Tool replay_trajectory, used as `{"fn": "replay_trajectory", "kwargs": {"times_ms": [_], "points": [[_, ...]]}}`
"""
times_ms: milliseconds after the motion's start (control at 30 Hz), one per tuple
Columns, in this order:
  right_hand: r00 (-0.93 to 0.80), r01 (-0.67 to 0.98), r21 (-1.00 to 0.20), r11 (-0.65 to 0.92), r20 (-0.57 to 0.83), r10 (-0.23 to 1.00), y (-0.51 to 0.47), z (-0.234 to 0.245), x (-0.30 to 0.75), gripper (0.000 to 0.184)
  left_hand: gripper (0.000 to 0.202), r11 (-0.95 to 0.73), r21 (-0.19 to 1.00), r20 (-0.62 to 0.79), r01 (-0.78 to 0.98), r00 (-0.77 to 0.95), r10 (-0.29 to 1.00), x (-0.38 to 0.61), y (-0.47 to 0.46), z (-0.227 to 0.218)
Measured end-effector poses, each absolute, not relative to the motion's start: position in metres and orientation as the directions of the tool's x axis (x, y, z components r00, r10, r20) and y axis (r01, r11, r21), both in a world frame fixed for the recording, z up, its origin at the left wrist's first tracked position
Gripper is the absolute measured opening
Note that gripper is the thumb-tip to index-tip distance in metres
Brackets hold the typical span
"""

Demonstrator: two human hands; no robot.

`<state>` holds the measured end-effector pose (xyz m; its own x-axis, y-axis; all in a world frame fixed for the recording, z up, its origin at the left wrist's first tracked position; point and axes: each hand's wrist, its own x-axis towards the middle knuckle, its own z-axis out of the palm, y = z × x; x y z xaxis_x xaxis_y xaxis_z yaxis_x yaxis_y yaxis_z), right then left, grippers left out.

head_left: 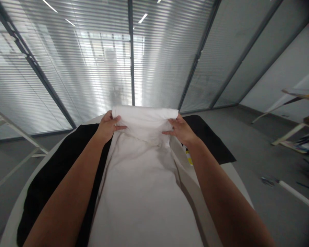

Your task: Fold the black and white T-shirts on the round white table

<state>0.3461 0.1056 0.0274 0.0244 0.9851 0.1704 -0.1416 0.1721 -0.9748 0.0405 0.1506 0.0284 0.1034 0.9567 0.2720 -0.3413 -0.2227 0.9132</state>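
A long white garment [141, 185] lies stretched along the table toward me, its far end rolled or folded into a thick band [145, 115]. My left hand [108, 126] grips the left end of that band, thumb on top and fingers curled under. My right hand [180, 129] holds the right end the same way. Both forearms reach forward on either side of the cloth.
A black cloth [56, 171] lies under the white one, spread over a white rounded table [237, 175]. A small yellow item [188, 158] peeks out by my right wrist. Glass walls with blinds [92, 61] stand behind; a white frame [293, 133] and floor clutter are at the right.
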Motion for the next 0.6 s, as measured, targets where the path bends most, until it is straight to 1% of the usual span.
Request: {"fn": "replay_trajectory", "kwargs": {"times_ms": [133, 200, 267, 367, 467, 600], "points": [[0.102, -0.205, -0.946, 0.251, 0.234, 0.967, 0.109, 0.02, 0.345, 0.038, 0.038, -0.253, 0.88, 0.321, -0.402, 0.112, 0.94, 0.038, 0.147, 0.032], [0.113, -0.235, -0.935, 0.267, 0.247, 0.963, 0.109, 0.018, 0.344, 0.036, 0.037, -0.264, 0.873, 0.34, -0.41, 0.122, 0.933, 0.036, 0.146, 0.033], [0.103, -0.276, -0.924, 0.266, 0.246, 0.964, 0.109, 0.018, 0.345, 0.035, 0.037, -0.264, 0.869, 0.344, -0.418, 0.128, 0.93, 0.035, 0.146, 0.034], [0.064, -0.322, -0.915, 0.244, 0.236, 0.97, 0.108, 0.018, 0.347, 0.034, 0.036, -0.226, 0.878, 0.312, -0.422, 0.146, 0.939, 0.032, 0.146, 0.035], [0.034, -0.334, -0.917, 0.216, 0.217, 0.976, 0.108, 0.017, 0.35, 0.033, 0.028, -0.19, 0.9, 0.273, -0.392, 0.17, 0.947, 0.029, 0.147, 0.035], [0.03, -0.336, -0.923, 0.189, 0.19, 0.981, 0.108, 0.018, 0.352, 0.027, 0.02, -0.182, 0.913, 0.263, -0.365, 0.186, 0.947, 0.025, 0.149, 0.033]]}}
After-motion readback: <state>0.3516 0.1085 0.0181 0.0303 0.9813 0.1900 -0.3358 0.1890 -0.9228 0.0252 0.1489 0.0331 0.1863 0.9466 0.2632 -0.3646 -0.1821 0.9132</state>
